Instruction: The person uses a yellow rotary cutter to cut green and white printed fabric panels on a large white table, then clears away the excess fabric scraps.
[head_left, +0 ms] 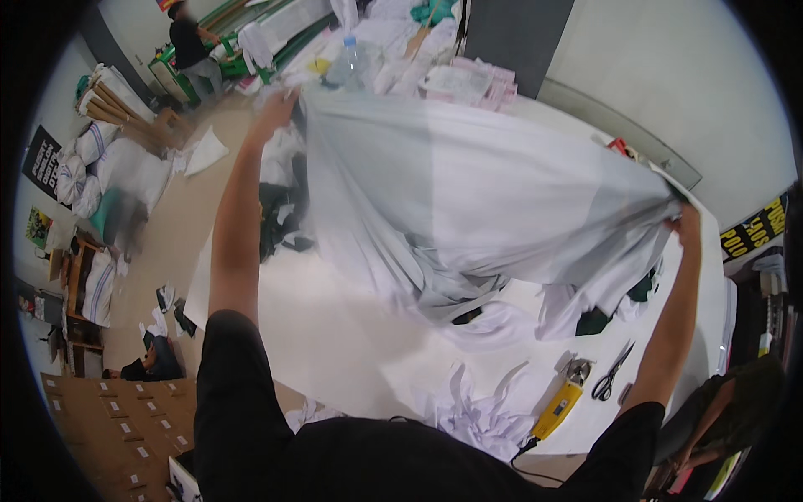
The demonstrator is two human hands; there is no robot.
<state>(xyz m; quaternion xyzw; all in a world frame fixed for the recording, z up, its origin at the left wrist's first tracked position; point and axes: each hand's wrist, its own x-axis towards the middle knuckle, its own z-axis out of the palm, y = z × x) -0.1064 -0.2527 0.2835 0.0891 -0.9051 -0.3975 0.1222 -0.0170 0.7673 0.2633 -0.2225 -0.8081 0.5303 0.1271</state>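
A worker's left hand (283, 107) grips one end of a wide gray-and-white cloth (502, 184), stretched between widely parted hands above a white table (322, 343). Beyond the left hand stands a plastic bottle (351, 57). White fabric scraps (481, 410), a yellow handheld cutter (559, 408) and scissors (615, 372) lie nearer the body than the right hand (687, 224), which clutches the cloth's other end.

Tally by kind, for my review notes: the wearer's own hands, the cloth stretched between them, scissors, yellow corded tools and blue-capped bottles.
Left hand and right hand: 2
Large cloth: 1
Scissors: 1
Yellow corded tool: 1
Blue-capped bottle: 1
Total: 6
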